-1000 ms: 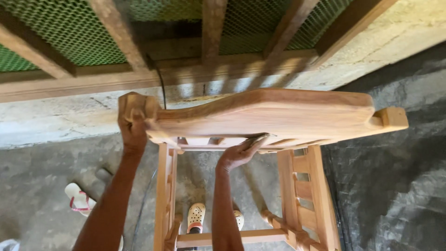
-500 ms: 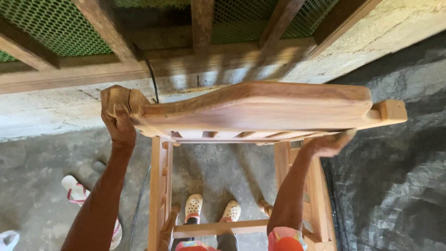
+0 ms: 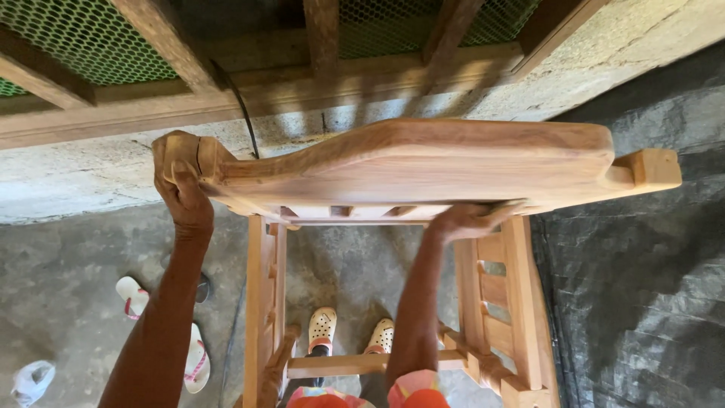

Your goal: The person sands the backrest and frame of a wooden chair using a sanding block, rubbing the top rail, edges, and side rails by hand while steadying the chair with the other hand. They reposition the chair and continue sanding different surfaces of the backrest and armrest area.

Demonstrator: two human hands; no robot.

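A wooden chair (image 3: 423, 170) of pale brown timber stands in front of me, seen from above its curved top rail. My left hand (image 3: 183, 198) grips the rail's left end post. My right hand (image 3: 472, 219) lies flat against the underside of the rail, right of centre, fingers pointing right. Below the rail I see the chair's legs, side slats (image 3: 491, 287) and a lower crossbar (image 3: 355, 364). My feet in pale clogs (image 3: 323, 329) stand between the legs.
A concrete ledge with a wooden frame and green wire mesh (image 3: 83, 45) runs behind the chair. Sandals (image 3: 136, 296) and a white shoe (image 3: 32, 379) lie on the concrete floor at left. Dark plastic sheeting (image 3: 642, 302) covers the floor at right.
My right hand slid right along the underside of the top rail, from near the middle toward the right side. The left hand kept its grip on the left post.
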